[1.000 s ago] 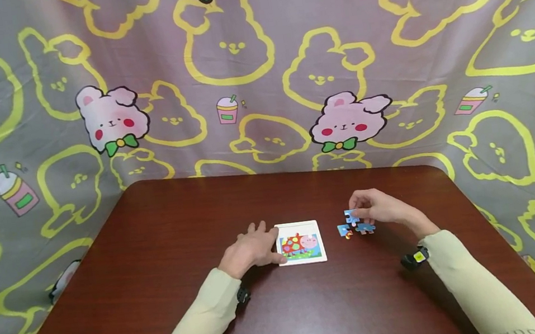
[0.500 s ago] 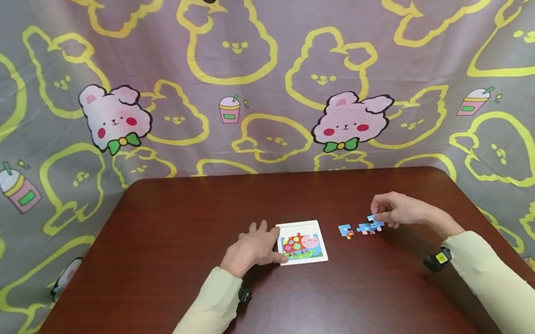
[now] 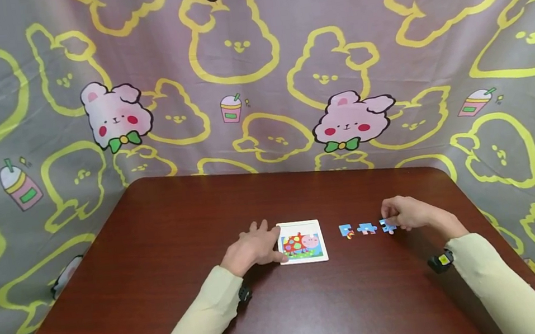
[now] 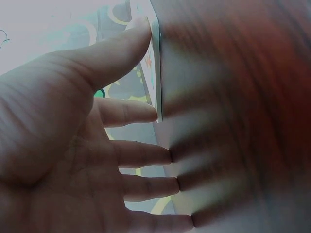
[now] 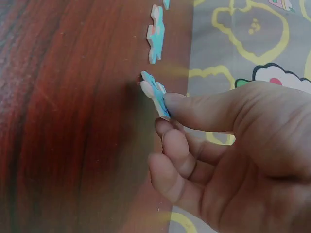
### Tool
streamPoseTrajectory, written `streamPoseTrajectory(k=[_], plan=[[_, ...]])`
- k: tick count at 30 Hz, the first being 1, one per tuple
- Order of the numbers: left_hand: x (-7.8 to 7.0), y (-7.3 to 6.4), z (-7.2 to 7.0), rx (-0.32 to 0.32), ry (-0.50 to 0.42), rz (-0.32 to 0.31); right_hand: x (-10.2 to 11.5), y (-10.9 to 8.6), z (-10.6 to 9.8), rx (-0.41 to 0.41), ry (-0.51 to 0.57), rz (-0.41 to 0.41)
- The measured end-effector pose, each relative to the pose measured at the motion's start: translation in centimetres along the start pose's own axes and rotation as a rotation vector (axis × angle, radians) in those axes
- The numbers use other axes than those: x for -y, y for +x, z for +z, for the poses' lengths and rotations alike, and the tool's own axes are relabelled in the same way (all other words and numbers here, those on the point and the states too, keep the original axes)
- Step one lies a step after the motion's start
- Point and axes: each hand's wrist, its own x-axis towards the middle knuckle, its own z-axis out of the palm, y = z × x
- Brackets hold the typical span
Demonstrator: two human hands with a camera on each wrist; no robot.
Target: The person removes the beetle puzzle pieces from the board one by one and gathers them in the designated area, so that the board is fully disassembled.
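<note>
A white-framed jigsaw puzzle board (image 3: 304,261) lies flat, its lower half filled with a picture of a pink pig in a red dotted shape. My left hand (image 3: 254,249) rests at its left side, fingers spread. In the left wrist view, the thumb and index finger (image 4: 131,112) touch the board's edge, and the other fingertips meet the tabletop. To the right, my right hand (image 3: 408,213) pinches a blue puzzle piece (image 5: 154,96) between thumb and fingers, slightly tilted and low over the table. Two loose pieces lie left of it: a middle one (image 3: 367,229) and a left one (image 3: 345,230).
The dark reddish-brown table (image 3: 286,311) has a rounded far edge against a grey curtain (image 3: 250,34) printed with yellow outlines and rabbits. A black device is strapped to each wrist, over light sleeves (image 3: 206,316).
My right hand has carried the pinched piece to the right, away from the other loose pieces, which now lie apart in a row. My left hand and the board have stayed put.
</note>
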Motion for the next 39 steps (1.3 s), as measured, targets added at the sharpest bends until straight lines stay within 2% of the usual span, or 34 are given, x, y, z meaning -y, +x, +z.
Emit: streamPoseTrajectory(k=[9, 32, 36, 39], plan=[[0.0, -0.1, 0.0, 0.005, -0.009, 0.001, -0.4, 0.1, 1.0, -0.049, -0.022, 0.041], [-0.1, -0.2, 0.1, -0.014, 0.001, 0.015, 0.7, -0.8, 1.6, -0.079, -0.135, 0.061], [-0.1, -0.2, -0.1, -0.011, -0.007, 0.012, 1.0, -0.4, 1.3, -0.087, -0.196, 0.033], [0.0, -0.2, -0.1, 0.002, -0.007, 0.007, 1.6, 0.1, 0.8, -0.13, -0.226, -0.017]])
